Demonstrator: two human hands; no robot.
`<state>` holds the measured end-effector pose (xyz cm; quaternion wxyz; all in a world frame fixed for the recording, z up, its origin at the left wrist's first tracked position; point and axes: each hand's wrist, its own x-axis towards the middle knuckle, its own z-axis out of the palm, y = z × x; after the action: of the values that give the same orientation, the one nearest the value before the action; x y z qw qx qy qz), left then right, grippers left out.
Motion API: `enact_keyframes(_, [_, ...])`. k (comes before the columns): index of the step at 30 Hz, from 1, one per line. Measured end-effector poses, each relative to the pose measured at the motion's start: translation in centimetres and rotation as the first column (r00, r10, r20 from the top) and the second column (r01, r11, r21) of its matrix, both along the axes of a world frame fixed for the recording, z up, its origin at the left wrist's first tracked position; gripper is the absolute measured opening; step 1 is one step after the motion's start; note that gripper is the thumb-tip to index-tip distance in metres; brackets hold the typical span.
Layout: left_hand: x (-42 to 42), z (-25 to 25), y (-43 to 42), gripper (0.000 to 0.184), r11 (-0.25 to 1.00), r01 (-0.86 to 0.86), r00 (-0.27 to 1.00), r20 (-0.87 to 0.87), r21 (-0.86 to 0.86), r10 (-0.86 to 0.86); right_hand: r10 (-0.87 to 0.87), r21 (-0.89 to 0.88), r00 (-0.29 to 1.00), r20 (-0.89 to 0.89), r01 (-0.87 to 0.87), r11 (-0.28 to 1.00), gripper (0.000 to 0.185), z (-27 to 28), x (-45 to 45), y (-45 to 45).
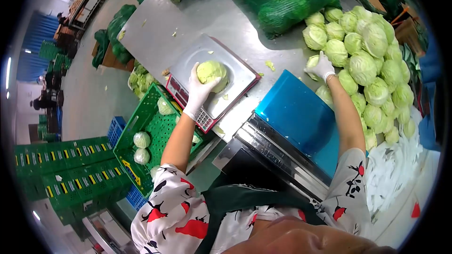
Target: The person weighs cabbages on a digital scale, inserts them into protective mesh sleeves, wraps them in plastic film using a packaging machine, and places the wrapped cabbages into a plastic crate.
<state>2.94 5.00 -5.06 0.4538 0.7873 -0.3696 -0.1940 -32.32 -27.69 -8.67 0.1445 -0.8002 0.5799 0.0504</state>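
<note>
In the head view, the gloved left hand (200,93) is cupping a round cabbage (212,71) between spread thumb and fingers, over the digital scale (239,73) at centre. The gloved right hand (323,69), partly curled, is touching a smaller cabbage (312,61) beside the cabbage pile (375,73), upper right; its grip I cannot tell. Pale cabbages (141,139) are lying in a green plastic crate (165,127), left of centre.

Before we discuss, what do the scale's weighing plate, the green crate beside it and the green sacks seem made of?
Weighing plate: smooth metal, probably stainless steel, from its grey sheen.
Green crate: apparently moulded plastic, fairly matte, by its regular perforations.
Green sacks: likely glossy plastic netting; fine mesh shows.
</note>
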Motion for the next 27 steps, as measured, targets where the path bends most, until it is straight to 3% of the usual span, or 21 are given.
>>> enact_keyframes(2, [-0.5,-0.4,0.1,0.116,0.996,-0.083,0.979,0.187,0.017,0.078,0.003,-0.038,0.990,-0.144,-0.009,0.999,0.118,1.3,0.9,1.4])
enact_keyframes(3, [-0.9,-0.5,0.5,0.125,0.997,-0.079,0.978,0.194,-0.011,0.079,-0.009,-0.036,0.989,-0.151,0.003,0.999,0.120,1.0,1.1,1.3])
enact_keyframes(6, [-3.9,1.9,1.7,0.125,0.989,-0.146,0.941,0.312,0.016,0.133,-0.020,-0.048,0.992,-0.123,0.014,0.999,0.117,0.5,1.1,1.7])
enact_keyframes(7, [-4.8,2.2,1.9,0.124,0.987,-0.155,0.911,0.393,0.046,0.125,-0.071,-0.069,0.997,-0.013,0.070,0.995,0.098,0.8,0.8,2.0])
enact_keyframes(8, [-5.7,2.7,2.1,0.122,0.988,-0.151,0.873,0.474,0.033,0.118,-0.101,0.079,0.967,0.233,0.085,0.993,0.089,1.1,0.0,1.7])
enact_keyframes(10, [-6.3,3.3,2.3,0.121,0.998,-0.070,0.815,0.576,-0.004,0.060,-0.253,0.372,0.737,0.627,0.002,0.928,0.071,1.9,-2.1,1.0])
enact_keyframes(12, [-6.4,3.9,2.0,0.116,1.000,-0.030,0.781,0.625,-0.002,0.025,-0.379,0.438,0.453,0.807,-0.030,0.898,0.052,9.9,-2.1,6.1])
enact_keyframes(13, [-6.4,4.4,1.6,0.115,1.000,-0.019,0.761,0.648,0.017,0.004,-0.035,0.109,0.513,0.858,-0.114,0.987,0.049,8.8,-5.0,6.2])
enact_keyframes(15, [-6.4,5.5,0.5,0.113,0.997,-0.004,0.735,0.677,0.072,-0.046,-0.007,0.068,0.354,0.935,-0.161,0.985,0.046,9.9,-8.2,8.3])
enact_keyframes(16, [-6.2,5.9,0.0,0.114,0.991,-0.004,0.719,0.689,0.135,-0.091,-0.338,0.359,0.143,0.930,-0.170,0.918,0.048,13.3,-7.8,11.0])
enact_keyframes(18, [-6.1,6.5,-1.3,0.115,0.967,-0.002,0.683,0.707,0.254,-0.184,-0.373,0.390,0.126,0.919,-0.177,0.903,0.052,15.3,-9.5,14.5])
enact_keyframes(19, [-5.6,6.1,-1.8,0.116,0.965,-0.005,0.680,0.708,0.262,-0.189,-0.084,0.144,0.326,0.942,-0.164,0.976,0.054,14.8,-10.8,16.0])
enact_keyframes(20, [-5.3,6.4,-2.2,0.117,0.946,-0.030,0.687,0.693,0.324,-0.216,-0.492,0.497,0.096,0.866,-0.280,0.821,0.060,16.1,-10.8,17.2])
enact_keyframes(21, [-5.1,6.8,-2.5,0.118,0.921,-0.053,0.695,0.677,0.385,-0.243,-0.824,0.743,-0.132,0.551,-0.372,0.557,0.068,17.5,-10.8,18.3])
enact_keyframes(23, [-4.7,7.4,-2.6,0.117,0.870,-0.100,0.698,0.657,0.482,-0.284,-0.846,0.777,-0.140,0.515,-0.340,0.529,0.074,18.3,-11.1,20.5])
enact_keyframes(25, [-3.4,7.4,-2.7,0.113,0.858,-0.023,0.812,0.511,0.514,-0.284,-0.861,0.773,-0.138,0.489,-0.387,0.502,0.072,19.4,-11.1,22.2])
enact_keyframes(26, [-2.8,7.2,-2.5,0.111,0.851,0.019,0.857,0.430,0.525,-0.284,-0.517,0.510,0.033,0.856,-0.222,0.831,0.069,17.7,-11.4,22.2])
enact_keyframes(27, [-2.4,6.9,-2.0,0.104,0.887,0.005,0.822,0.504,0.461,-0.266,-0.055,0.095,0.272,0.961,-0.139,0.986,0.067,14.3,-12.0,21.8])
